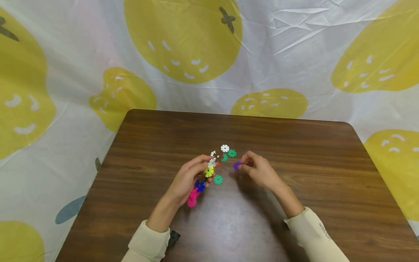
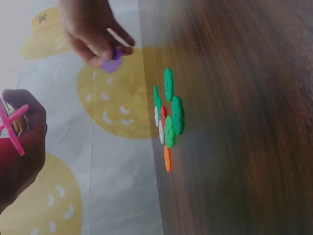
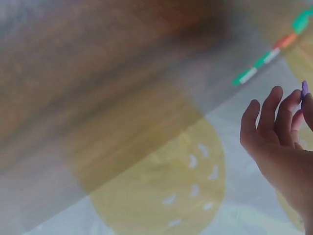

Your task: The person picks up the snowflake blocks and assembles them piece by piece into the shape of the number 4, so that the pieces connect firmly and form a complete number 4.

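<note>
My left hand (image 1: 186,178) grips a chain of joined notched plastic discs above the table. Pink discs (image 1: 192,200) hang at its lower end, followed by a blue disc (image 1: 200,186), a yellow disc (image 1: 209,171) and a whitish one near the fingertips. In the left wrist view only a pink part (image 2: 14,128) of the chain shows at the fingers. Between thumb and fingertips, my right hand (image 1: 260,171) pinches a single purple disc (image 1: 237,166), held apart from the chain. The right wrist view shows that purple disc (image 3: 304,88) edge-on, the other fingers loosely bent.
Loose discs lie on the brown table (image 1: 294,145) beyond and between the hands: a white disc (image 1: 224,148), several green ones (image 1: 218,179), a red one (image 1: 218,164) and an orange one (image 2: 167,158). A fruit-patterned cloth (image 1: 196,94) hangs behind the table's far edge.
</note>
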`<action>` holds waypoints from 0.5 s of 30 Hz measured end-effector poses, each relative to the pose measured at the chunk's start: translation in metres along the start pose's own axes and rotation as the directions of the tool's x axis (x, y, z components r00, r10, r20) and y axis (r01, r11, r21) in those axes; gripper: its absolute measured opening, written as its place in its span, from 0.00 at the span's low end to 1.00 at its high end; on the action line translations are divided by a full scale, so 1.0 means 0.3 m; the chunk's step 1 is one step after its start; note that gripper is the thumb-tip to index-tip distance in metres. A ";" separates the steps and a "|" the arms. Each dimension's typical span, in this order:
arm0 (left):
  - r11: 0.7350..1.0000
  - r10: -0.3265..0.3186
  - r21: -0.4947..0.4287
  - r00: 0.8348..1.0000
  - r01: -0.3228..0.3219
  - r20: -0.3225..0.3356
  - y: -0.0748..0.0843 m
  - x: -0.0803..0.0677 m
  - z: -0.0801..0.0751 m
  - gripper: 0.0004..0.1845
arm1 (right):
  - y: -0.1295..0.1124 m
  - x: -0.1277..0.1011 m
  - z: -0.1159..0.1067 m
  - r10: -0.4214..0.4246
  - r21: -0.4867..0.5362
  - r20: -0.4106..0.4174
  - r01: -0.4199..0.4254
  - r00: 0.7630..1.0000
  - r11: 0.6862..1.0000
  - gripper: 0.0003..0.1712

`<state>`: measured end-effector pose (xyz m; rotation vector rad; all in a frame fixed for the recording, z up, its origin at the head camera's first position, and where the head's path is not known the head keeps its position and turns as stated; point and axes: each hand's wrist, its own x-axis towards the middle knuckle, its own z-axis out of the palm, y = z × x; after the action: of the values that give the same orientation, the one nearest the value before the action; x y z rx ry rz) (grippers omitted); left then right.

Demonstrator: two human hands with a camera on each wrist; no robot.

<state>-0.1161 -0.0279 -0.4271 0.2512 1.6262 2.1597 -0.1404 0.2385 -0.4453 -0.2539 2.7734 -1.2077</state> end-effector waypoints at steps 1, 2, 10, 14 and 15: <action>1.000 0.000 0.013 1.000 0.000 0.000 0.000 -0.002 0.003 0.21 | -0.009 -0.005 -0.012 -0.001 0.008 -0.015 0.001 1.000 1.000 0.07; 0.999 0.004 0.033 1.000 -0.004 -0.002 0.001 -0.003 0.006 0.20 | -0.020 -0.010 -0.024 -0.006 0.022 -0.030 0.007 1.000 1.000 0.07; 0.960 0.112 0.260 0.993 -0.102 -0.024 0.002 -0.016 0.030 0.17 | -0.125 -0.063 -0.111 -0.062 0.100 -0.158 0.079 0.985 0.992 0.07; 0.906 0.199 0.385 0.980 -0.174 -0.026 -0.004 -0.019 0.039 0.15 | -0.180 -0.093 -0.140 -0.102 0.133 -0.207 0.131 0.973 0.982 0.08; 0.894 0.214 0.409 0.977 -0.184 -0.027 -0.005 -0.020 0.042 0.15 | -0.192 -0.099 -0.144 -0.120 0.137 -0.218 0.152 0.969 0.979 0.09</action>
<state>-0.1056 -0.0191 -0.4240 0.4882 2.1692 1.9658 -0.1121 0.2368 -0.3727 -0.3255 2.8574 -1.5570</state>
